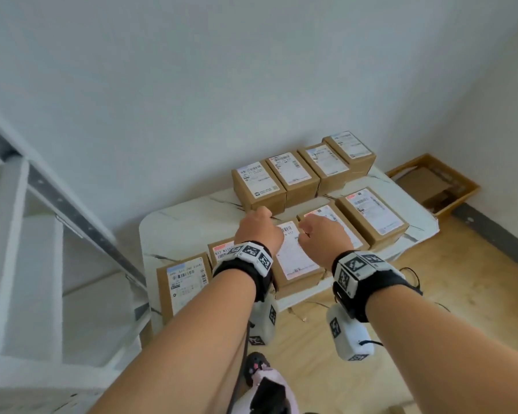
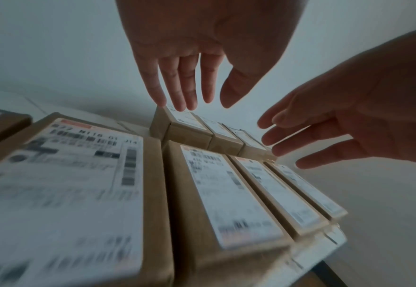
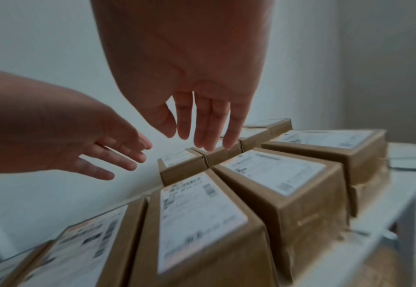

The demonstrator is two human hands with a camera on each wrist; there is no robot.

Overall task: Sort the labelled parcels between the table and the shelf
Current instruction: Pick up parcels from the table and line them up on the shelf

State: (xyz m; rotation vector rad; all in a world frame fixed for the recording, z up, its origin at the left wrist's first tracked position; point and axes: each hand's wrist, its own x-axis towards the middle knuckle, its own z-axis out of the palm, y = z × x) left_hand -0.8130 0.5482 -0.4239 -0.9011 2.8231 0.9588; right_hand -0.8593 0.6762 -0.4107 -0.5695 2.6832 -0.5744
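1. Your left hand [image 1: 259,227] and right hand [image 1: 323,231] hover over the parcels, both holding nothing, fingers [image 2: 175,85] straight and relaxed.
2. The parcels sit label-up on the white surface [image 1: 186,216] in two rows: far row [image 1: 304,171] of four against the wall, near row [image 1: 371,215] under your wrists.
3. Each parcel's long axis runs from near to far, angled slightly to the left; the rows run left to right.
4. The head view alone shows the shelf [image 1: 42,234] at left and an open carton [image 1: 434,183] on the floor at far right.
5. The wrist views alone show your palms and spread fingers; the head view shows only knuckles.
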